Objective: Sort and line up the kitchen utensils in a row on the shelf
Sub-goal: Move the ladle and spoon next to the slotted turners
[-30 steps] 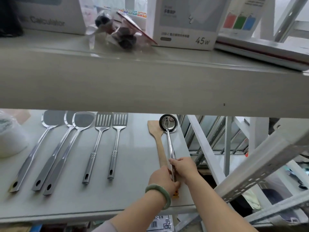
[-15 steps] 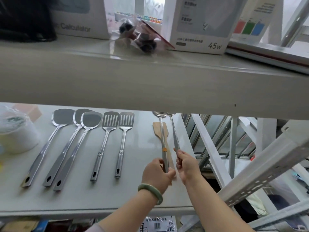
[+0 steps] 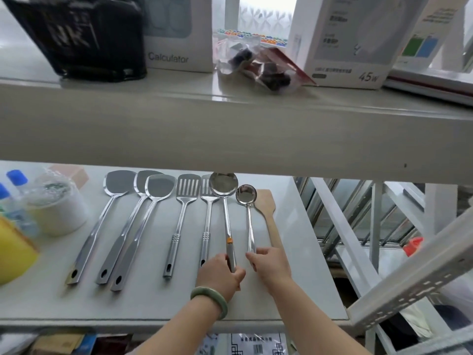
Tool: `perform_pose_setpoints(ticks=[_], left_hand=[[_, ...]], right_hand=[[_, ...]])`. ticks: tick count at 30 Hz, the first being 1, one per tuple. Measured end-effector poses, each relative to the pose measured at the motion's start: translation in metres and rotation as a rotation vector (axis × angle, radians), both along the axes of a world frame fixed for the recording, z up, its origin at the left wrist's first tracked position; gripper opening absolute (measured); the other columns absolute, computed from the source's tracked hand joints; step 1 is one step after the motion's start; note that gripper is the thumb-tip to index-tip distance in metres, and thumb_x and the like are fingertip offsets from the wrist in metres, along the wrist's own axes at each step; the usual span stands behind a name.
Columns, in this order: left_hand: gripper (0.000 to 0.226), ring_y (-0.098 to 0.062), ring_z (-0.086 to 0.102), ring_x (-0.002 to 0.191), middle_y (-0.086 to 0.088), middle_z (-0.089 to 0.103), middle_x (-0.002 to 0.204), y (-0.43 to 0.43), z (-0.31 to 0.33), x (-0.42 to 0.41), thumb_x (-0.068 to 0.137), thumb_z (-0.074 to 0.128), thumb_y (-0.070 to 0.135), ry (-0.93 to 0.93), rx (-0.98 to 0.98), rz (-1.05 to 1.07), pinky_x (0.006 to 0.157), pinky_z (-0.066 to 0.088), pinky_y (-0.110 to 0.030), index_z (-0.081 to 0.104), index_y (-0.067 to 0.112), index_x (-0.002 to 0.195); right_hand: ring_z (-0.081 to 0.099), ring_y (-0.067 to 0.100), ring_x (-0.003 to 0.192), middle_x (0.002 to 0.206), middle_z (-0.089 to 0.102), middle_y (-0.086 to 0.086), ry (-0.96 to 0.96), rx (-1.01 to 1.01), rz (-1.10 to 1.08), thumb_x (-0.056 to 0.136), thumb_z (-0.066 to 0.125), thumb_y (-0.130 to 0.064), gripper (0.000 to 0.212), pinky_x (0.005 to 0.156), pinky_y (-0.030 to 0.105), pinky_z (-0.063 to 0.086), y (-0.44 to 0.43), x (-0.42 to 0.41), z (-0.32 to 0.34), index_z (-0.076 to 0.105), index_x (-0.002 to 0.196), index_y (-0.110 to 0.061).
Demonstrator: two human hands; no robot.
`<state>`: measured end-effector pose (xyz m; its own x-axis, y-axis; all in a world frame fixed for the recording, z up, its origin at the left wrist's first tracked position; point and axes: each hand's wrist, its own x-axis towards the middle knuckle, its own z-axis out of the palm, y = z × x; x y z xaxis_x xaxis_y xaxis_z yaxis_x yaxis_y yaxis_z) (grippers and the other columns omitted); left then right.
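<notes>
Spanning the lower half of the frame: the shelf (image 3: 158,298), carrying a row of utensils, handles toward the bottom edge, heads toward the upper shelf. Counting left to right: three solid turners (image 3: 116,185), two slotted turners (image 3: 188,187), one large ladle (image 3: 223,184), one small ladle (image 3: 246,194), one wooden spatula (image 3: 266,201); eight in all.

At lower centre, gripping the large ladle's handle end: the left hand (image 3: 220,275), fingers closed around it, bowl lying straight up-frame from the grip, overlapping the neighbouring slotted head.

Just right of it, pinching the small ladle's handle narrowly: the right hand (image 3: 272,265), nearer the wooden spatula; likely spacing both ladles into parallel.
</notes>
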<state>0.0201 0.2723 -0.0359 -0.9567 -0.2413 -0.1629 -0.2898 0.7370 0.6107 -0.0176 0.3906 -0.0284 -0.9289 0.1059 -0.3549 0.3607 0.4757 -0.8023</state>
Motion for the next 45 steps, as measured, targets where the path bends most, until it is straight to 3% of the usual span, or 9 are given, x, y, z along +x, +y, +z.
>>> perform_pose_setpoints(ticks=[4,9,21,27,30,34,39,42,45], left_hand=[[0.025,-0.022,0.058,0.084,-0.003,0.061,0.092,-0.006,-0.002,-0.002,0.080,0.050,0.037,-0.024,-0.089,-0.065,0.078,0.052,-0.033,0.055,0.016,0.093],[0.067,-0.023,0.053,0.108,-0.007,0.048,0.125,-0.004,-0.001,-0.007,0.083,0.048,0.032,-0.068,-0.160,-0.146,0.089,0.045,-0.031,0.023,0.018,0.145],[0.069,-0.025,0.055,0.104,-0.010,0.047,0.120,0.037,0.005,-0.009,0.083,0.045,0.030,-0.073,-0.146,-0.249,0.090,0.045,-0.032,0.021,0.019,0.147],[0.068,-0.025,0.055,0.101,-0.009,0.046,0.117,0.057,0.004,-0.014,0.084,0.044,0.032,-0.081,-0.114,-0.241,0.090,0.047,-0.032,0.021,0.022,0.146],[0.058,-0.025,0.055,0.104,-0.009,0.046,0.120,0.051,0.008,-0.012,0.088,0.043,0.039,-0.009,-0.091,-0.193,0.093,0.046,-0.033,0.029,0.021,0.142],[0.045,-0.020,0.055,0.105,-0.005,0.050,0.120,0.008,0.012,-0.001,0.092,0.042,0.031,0.256,-0.080,-0.073,0.098,0.044,-0.030,0.042,0.020,0.136],[0.033,-0.030,0.063,0.090,-0.012,0.063,0.100,-0.104,0.011,0.014,0.079,0.055,0.006,0.466,-0.112,0.170,0.086,0.052,-0.035,0.065,0.009,0.110],[0.030,-0.037,0.065,0.087,-0.018,0.066,0.095,-0.176,0.010,0.027,0.074,0.056,0.001,0.449,-0.164,0.307,0.082,0.053,-0.038,0.069,0.005,0.100],[0.036,-0.040,0.058,0.099,-0.020,0.060,0.108,-0.232,0.008,0.039,0.077,0.060,0.001,0.305,-0.173,0.401,0.092,0.047,-0.041,0.065,0.009,0.111]], right_hand=[[0.063,0.026,0.092,0.096,0.069,0.010,0.220,0.402,0.051,0.085,0.060,-0.036,0.033,0.080,0.031,0.048,0.004,0.005,0.003,0.069,0.101,-0.008],[0.048,0.025,0.105,0.109,0.050,0.009,0.304,0.598,0.101,0.089,0.053,-0.027,0.040,0.088,0.030,0.043,0.027,-0.001,-0.002,0.052,0.128,-0.019],[0.041,0.021,0.078,0.089,0.041,0.006,0.242,0.715,0.084,0.092,0.044,-0.023,0.036,0.070,0.028,0.041,0.065,0.002,-0.008,0.053,0.126,-0.012],[0.051,0.023,0.085,0.097,0.050,0.010,0.240,0.709,0.040,0.091,0.046,-0.025,0.035,0.070,0.032,0.049,0.085,-0.001,-0.013,0.055,0.123,-0.015],[0.049,0.026,0.094,0.103,0.052,0.012,0.302,0.713,0.028,0.088,0.052,-0.029,0.039,0.085,0.038,0.047,0.083,-0.003,-0.013,0.056,0.121,-0.011],[0.049,0.034,0.110,0.118,0.055,0.018,0.500,0.631,0.038,0.083,0.061,-0.018,0.040,0.098,0.046,0.040,0.043,-0.012,-0.005,0.058,0.122,-0.008],[0.054,0.038,0.112,0.118,0.061,0.020,0.737,0.538,0.208,0.078,0.063,-0.015,0.035,0.100,0.046,0.042,-0.052,-0.016,0.005,0.065,0.113,-0.011],[0.056,0.039,0.113,0.120,0.061,0.022,0.766,0.458,0.332,0.076,0.066,-0.015,0.034,0.101,0.046,0.043,-0.124,-0.006,0.009,0.068,0.110,-0.014],[0.041,0.039,0.130,0.138,0.047,0.024,0.687,0.408,0.480,0.083,0.059,-0.018,0.040,0.112,0.043,0.029,-0.197,0.013,0.011,0.059,0.123,-0.014]])
